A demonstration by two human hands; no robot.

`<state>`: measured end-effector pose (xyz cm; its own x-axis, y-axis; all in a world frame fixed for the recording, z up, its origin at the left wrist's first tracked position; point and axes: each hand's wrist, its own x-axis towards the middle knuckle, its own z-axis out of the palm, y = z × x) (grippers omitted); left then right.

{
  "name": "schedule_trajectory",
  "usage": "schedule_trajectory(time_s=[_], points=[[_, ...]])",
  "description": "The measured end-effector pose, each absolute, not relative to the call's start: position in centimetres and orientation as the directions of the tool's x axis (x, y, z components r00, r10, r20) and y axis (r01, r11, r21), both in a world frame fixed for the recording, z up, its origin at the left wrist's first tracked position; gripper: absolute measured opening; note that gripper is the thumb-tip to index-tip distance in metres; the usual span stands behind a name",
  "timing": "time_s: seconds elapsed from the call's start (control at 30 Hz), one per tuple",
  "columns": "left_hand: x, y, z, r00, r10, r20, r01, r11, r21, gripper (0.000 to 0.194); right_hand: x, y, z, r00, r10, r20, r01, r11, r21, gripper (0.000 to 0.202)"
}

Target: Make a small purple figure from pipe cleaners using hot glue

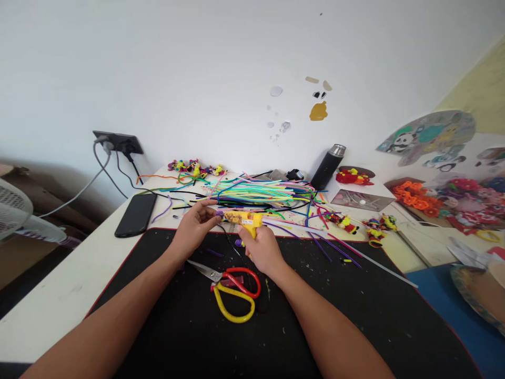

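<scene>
A yellow hot glue gun (239, 217) is gripped in my right hand (265, 250), its nozzle pointing left. My left hand (194, 227) pinches a small purple fuzzy piece (219, 213) right at the nozzle; whether they touch, I cannot tell. Another purple bit (239, 243) shows beside the right hand's fingers. Scissors (232, 289) with one red and one yellow handle lie partly open on the black mat (189, 337), just below both hands. Behind the glue gun spreads a heap of colourful pipe cleaners (260, 190).
A phone (136, 215) lies at the left, near a wall socket (117, 142) with cords. At the back right, a dark thermos (328, 167) leans by a white box (361, 196). Small pipe-cleaner figures (195, 168) sit against the wall. A white fan (18, 210) stands at far left.
</scene>
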<state>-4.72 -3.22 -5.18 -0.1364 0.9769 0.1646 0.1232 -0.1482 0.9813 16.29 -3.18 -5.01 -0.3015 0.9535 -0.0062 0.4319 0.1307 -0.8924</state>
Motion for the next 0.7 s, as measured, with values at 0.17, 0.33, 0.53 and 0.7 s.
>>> schedule_trajectory(time_s=[0.17, 0.33, 0.53, 0.7], points=[[-4.68, -3.24, -5.36, -0.123, 0.977, 0.176, 0.153, -0.156, 0.976, 0.050, 16.27, -3.13, -5.12, -0.305, 0.952, -0.003, 0.437, 0.137, -0.889, 0.051], [-4.67, -3.28, -5.39, -0.124, 0.977, 0.176, 0.166, -0.155, 0.974, 0.050, 16.20, -3.25, -4.92, -0.307, 0.952, -0.003, 0.438, 0.138, -0.888, 0.049], [-4.52, -3.29, -5.35, -0.116, 0.975, 0.190, 0.188, -0.166, 0.968, 0.049, 16.19, -3.29, -4.96, -0.312, 0.950, 0.011, 0.435, 0.153, -0.887, 0.050], [-4.39, -3.38, -5.36, -0.115, 0.973, 0.200, 0.191, -0.176, 0.966, 0.047, 16.30, -3.19, -5.08, -0.296, 0.955, -0.012, 0.420, 0.119, -0.900, 0.051]])
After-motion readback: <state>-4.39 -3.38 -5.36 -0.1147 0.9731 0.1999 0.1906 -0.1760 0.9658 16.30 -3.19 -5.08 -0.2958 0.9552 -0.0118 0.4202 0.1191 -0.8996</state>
